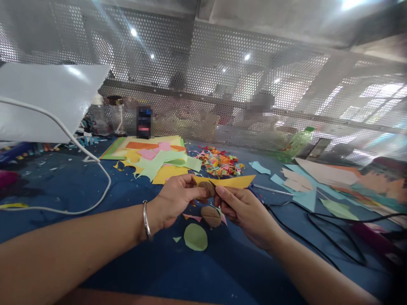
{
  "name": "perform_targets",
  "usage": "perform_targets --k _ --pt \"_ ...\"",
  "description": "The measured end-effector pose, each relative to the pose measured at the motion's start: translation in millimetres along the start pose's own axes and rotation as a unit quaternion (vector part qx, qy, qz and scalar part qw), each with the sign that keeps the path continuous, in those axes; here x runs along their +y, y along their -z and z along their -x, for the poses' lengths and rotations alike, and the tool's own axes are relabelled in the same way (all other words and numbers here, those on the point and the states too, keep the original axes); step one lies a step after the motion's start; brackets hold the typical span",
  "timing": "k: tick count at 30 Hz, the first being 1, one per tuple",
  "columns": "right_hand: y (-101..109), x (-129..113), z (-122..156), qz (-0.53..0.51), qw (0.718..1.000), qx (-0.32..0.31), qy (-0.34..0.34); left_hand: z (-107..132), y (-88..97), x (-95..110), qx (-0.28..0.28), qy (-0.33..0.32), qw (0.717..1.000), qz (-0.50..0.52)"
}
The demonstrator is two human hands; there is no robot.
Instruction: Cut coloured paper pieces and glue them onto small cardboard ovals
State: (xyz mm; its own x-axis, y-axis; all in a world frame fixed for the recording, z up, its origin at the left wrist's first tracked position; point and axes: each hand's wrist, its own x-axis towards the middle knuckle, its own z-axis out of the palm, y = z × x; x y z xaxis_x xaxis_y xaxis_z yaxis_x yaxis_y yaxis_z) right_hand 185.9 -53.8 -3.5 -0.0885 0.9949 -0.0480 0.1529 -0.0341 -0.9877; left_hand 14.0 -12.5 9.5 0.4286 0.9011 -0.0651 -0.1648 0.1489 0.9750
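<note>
A: Item one, the hands?
B: Left hand [173,199], silver bracelet [146,222] at the wrist; thumb and fingers clamped on a brown disc [206,189] laid against a strip of yellow paper [238,181]. Right hand [243,209], close beside it, thumb and fingers bunched at the disc's right edge. A dark sliver shows at those fingertips, too small to identify; I cannot tell what they grip.

A: Position of disc and paper?
B: Raised above the blue tabletop [133,267], between the hands, the paper reaching out to the right.

A: Directly below?
B: Second brown disc [211,216], one, lying on the tabletop among pink scraps. Green round piece [195,237], one, just nearer the wearer. Small pale triangle [177,239], to its left.

A: Beyond the hands?
B: Heap of multicoloured clippings [221,162]; to its left, cut green paper [155,164] over other coloured sheets.

A: Sides and rear?
B: Left, a white cable [106,182], looped. Right, blue paper [305,199] with paler pieces, and a black cable [305,228]. Rear right, a green-capped bottle [299,142], tilted. Behind all, a perforated screen [222,63].
</note>
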Motion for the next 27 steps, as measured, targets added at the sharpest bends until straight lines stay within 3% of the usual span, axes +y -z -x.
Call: perform_targets --k 18,27 --pt "1.5 -2.0 -0.5 -0.015 1.0 -0.002 0.006 -1.1 1.5 -2.5 0.001 -0.019 1.0 0.007" --pt "3.7 -3.1 0.9 0.024 0.999 0.0 0.029 -4.0 6.5 -6.9 -0.023 -0.067 0.997 -0.028"
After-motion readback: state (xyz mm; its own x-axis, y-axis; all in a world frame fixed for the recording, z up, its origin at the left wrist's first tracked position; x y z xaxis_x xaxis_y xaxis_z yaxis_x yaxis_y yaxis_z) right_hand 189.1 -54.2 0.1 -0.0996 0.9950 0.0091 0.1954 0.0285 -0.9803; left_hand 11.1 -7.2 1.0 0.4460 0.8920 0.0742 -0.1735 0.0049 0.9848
